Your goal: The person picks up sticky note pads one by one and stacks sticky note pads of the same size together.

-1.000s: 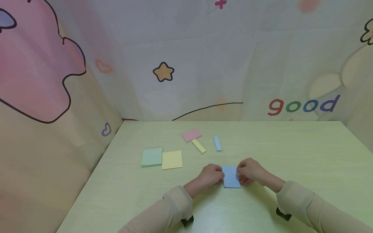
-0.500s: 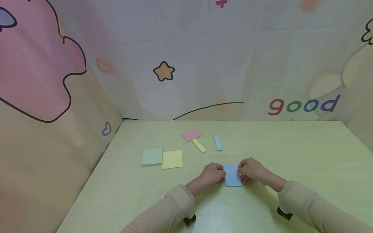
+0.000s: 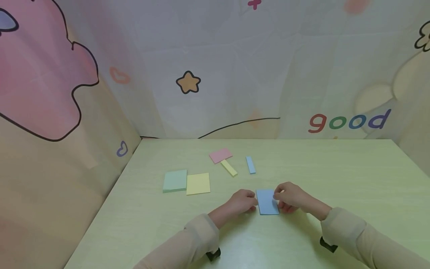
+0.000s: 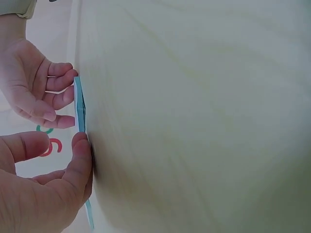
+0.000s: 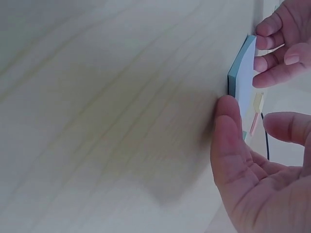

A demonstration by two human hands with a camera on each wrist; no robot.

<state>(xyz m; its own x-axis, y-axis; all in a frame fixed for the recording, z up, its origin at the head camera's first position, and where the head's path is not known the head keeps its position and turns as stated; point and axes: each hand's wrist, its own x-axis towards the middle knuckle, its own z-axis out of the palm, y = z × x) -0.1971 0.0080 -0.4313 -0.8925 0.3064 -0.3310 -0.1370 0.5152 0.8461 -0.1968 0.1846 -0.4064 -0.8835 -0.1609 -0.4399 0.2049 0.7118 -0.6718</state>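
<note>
A blue sticky-note pad [image 3: 267, 202] lies flat on the table between my two hands. Along its left side is my left hand [image 3: 241, 202], its fingertips at the pad's edge. In the left wrist view the left thumb [image 4: 30, 145] stands apart from the fingers. My right hand [image 3: 291, 197] is at the opposite edge, its fingertips touching the pad. The right wrist view shows the right thumb [image 5: 287, 127] raised off the pad, with a gap to the fingers [image 5: 227, 131]. Neither hand pinches the pad.
A green sticky-note pad [image 3: 175, 181] and a yellow square pad [image 3: 198, 184] lie side by side to the left. Farther back are a pink pad [image 3: 220, 155], a narrow yellow strip pad [image 3: 229, 168] and a narrow blue strip pad [image 3: 250, 165]. A printed cloth [image 3: 228, 74] stands behind the table.
The left hand has drawn slightly left, and its thumb no longer overlaps the blue pad. The right hand and the pad have barely moved.
</note>
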